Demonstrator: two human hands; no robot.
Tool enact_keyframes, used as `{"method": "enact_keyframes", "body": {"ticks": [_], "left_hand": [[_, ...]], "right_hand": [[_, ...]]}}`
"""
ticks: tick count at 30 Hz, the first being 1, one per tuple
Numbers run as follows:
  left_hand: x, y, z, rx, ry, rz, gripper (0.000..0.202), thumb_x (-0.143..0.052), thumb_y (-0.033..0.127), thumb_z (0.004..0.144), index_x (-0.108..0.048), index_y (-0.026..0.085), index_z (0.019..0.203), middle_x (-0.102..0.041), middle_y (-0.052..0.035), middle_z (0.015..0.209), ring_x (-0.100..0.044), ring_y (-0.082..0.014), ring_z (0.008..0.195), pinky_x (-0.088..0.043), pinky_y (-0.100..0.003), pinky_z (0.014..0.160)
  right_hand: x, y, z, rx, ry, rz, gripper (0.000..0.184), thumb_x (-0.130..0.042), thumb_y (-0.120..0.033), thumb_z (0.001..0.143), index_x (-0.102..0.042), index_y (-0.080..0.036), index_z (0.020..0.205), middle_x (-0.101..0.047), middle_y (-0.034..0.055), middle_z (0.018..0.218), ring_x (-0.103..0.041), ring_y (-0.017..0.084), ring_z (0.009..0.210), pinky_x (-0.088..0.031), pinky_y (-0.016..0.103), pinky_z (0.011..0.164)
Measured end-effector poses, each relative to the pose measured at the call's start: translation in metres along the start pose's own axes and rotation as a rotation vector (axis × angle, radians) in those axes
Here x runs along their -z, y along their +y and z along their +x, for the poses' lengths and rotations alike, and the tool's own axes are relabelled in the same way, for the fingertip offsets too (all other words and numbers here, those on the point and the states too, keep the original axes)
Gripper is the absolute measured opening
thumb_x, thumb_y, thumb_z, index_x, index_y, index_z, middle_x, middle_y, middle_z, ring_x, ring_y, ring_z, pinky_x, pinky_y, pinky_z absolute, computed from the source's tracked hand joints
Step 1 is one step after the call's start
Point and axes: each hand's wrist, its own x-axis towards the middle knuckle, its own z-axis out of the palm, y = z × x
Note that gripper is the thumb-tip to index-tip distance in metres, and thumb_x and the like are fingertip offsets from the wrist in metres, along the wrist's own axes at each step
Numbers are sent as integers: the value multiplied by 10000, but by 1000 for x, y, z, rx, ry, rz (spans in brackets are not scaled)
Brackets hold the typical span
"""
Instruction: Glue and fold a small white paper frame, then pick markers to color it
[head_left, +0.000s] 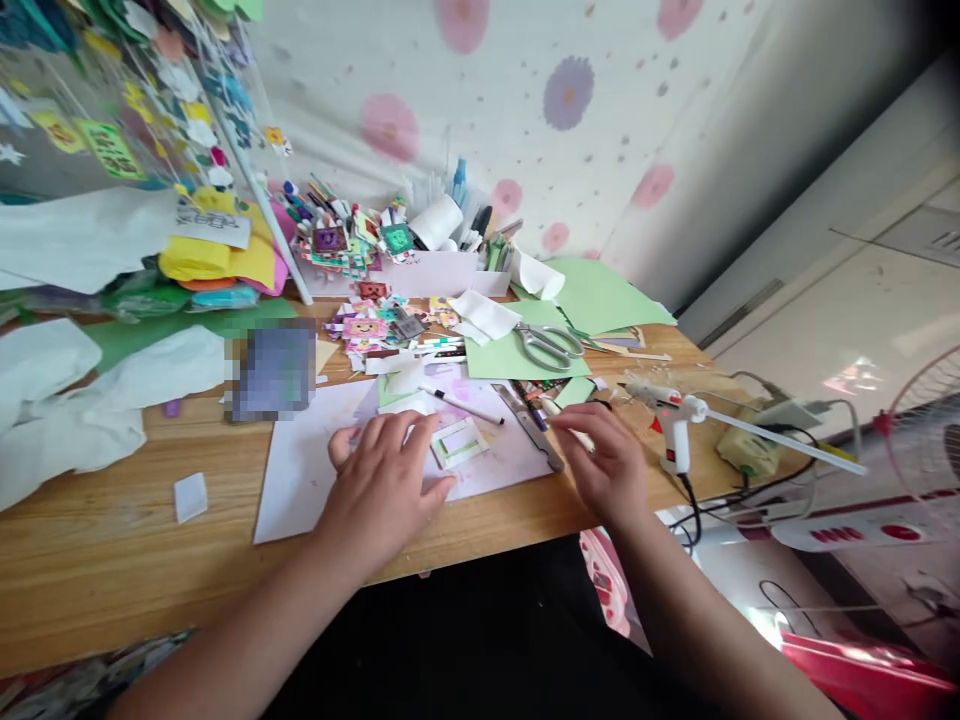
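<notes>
Paper frame point(456, 442), green-edged, lies on the white sheet point(300, 480) | my left hand point(382, 480) presses flat beside it, gripping nothing | my right hand point(600, 462) pinches a thin stick point(568, 432) | I judge the glue gun point(670, 420), lamp lit, could scorch nearby paper | no writing readable.

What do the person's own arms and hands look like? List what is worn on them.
Both forearms are bare up to the frame edge, with no sleeve showing. The left hand and the right hand wear no gloves, and no ring, watch or bracelet can be seen on fingers or wrists. The nails look short and unpainted, though they are small in the picture.
</notes>
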Motion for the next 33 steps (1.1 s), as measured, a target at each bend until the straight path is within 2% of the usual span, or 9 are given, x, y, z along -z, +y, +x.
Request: {"method": "enact_keyframes", "body": {"ticks": [5,8,12,17,21,24,27,30,33], "left_hand": [[-2,4,16,39,-122,-1,406,-613,401,773,-621,222,1137,-596,-124,1227,-492,-350,1160,-263,-555,938],[-1,6,19,34,-111,7,327,-625,380,752,-658,231,1040,-606,-109,1189,-510,-349,1138,-286,-541,915],[7,9,15,-87,-50,-60,352,-616,335,760,-620,233,1097,-642,-87,1159,-569,-312,1076,-323,-497,928],[26,16,11,-231,-71,-318,373,-568,227,782,-587,239,1154,-672,-25,972,-613,-208,884,-427,-352,854],[33,18,7,-129,-126,-618,511,-605,184,767,-539,291,1263,-632,5,916,-602,-177,884,-442,-328,885],[22,20,2,27,-213,-1134,738,-695,237,739,-384,331,1402,-638,-14,1021,-603,-197,998,-461,-341,916],[7,29,-2,182,-219,-1564,720,-785,307,668,-498,304,1329,-621,-65,1195,-573,-244,1110,-468,-350,934],[2,38,-3,249,-223,-1694,533,-818,328,630,-660,250,1134,-668,-73,1104,-589,-252,1054,-481,-353,910],[9,34,-2,238,-256,-1698,463,-822,306,622,-695,246,1063,-701,-63,1005,-616,-259,978,-512,-353,853]], "right_hand": [[58,20,-27,-130,231,-236,108,-602,-146,840,-695,-195,818,-671,54,816,-639,215,794,-498,374,742],[69,24,-35,-196,270,-252,103,-604,-170,838,-702,-191,815,-673,62,817,-638,228,809,-491,391,754],[49,11,-31,-334,192,11,102,-623,-241,840,-712,-207,876,-681,71,889,-635,234,863,-494,405,795],[4,-23,-10,-648,-215,767,294,-686,-366,799,-681,-228,1059,-699,41,883,-642,186,767,-529,355,732],[-20,-43,-2,-740,-118,947,145,-756,-300,706,-697,-193,784,-631,-15,674,-541,115,589,-454,235,551],[-32,-55,-3,-827,24,1081,146,-771,-288,675,-682,-189,734,-617,-28,639,-503,99,538,-430,220,507],[-40,-66,-5,-896,97,1207,163,-784,-286,665,-671,-189,731,-611,-38,632,-490,86,510,-427,214,498],[-36,-69,-10,-866,74,1194,153,-758,-309,705,-673,-194,758,-629,-23,653,-531,105,536,-460,242,533],[-8,-48,-21,-694,129,879,169,-690,-344,785,-693,-201,874,-690,33,808,-624,166,701,-520,338,698]]}}
